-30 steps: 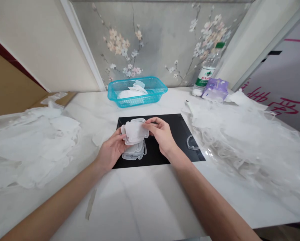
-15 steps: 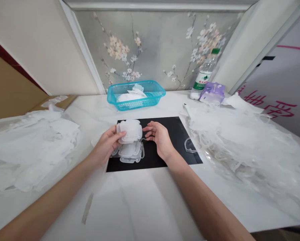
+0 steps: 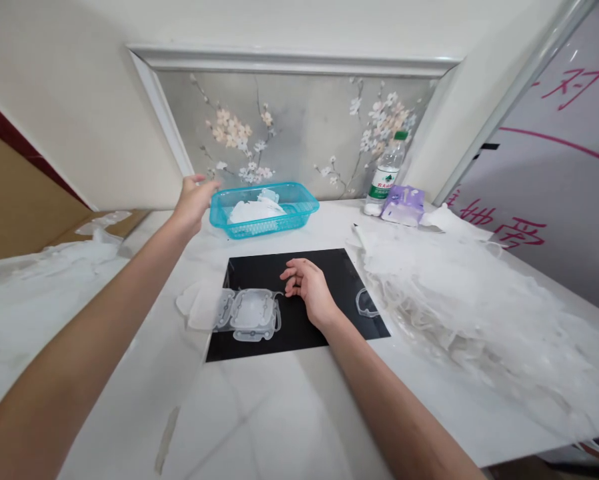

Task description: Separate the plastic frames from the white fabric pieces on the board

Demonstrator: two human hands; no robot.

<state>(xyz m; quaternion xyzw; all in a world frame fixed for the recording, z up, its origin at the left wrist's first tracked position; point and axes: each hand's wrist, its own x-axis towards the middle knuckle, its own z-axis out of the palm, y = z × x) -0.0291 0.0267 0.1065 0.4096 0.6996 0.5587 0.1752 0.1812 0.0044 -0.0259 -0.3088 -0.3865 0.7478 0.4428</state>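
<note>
My left hand (image 3: 193,203) is at the left end of the turquoise plastic basket (image 3: 267,232), fingers apart beside its rim; whether they touch it I cannot tell. No piece shows in that hand. Over the black mat (image 3: 309,333) hovers my right hand (image 3: 307,287), fingers loosely curled and apart, holding nothing. To its left, a small stack of translucent plastic pieces (image 3: 253,310) with rounded, notched outlines lies on the mat. More white pieces (image 3: 199,305) overlap the mat's left edge. A thin clear ring-shaped piece (image 3: 366,303) lies at the mat's right edge.
White translucent pieces (image 3: 254,211) lie inside the basket. Large heaps of thin white sheets flank the mat, one at left (image 3: 44,300) and one at right (image 3: 454,293). A water bottle (image 3: 383,177) and a purple packet (image 3: 403,205) stand at the back right.
My left hand has let go of the stack of plastic pieces and moved up and away to the basket's left end. My right hand stays over the mat. The view has tilted up slightly.
</note>
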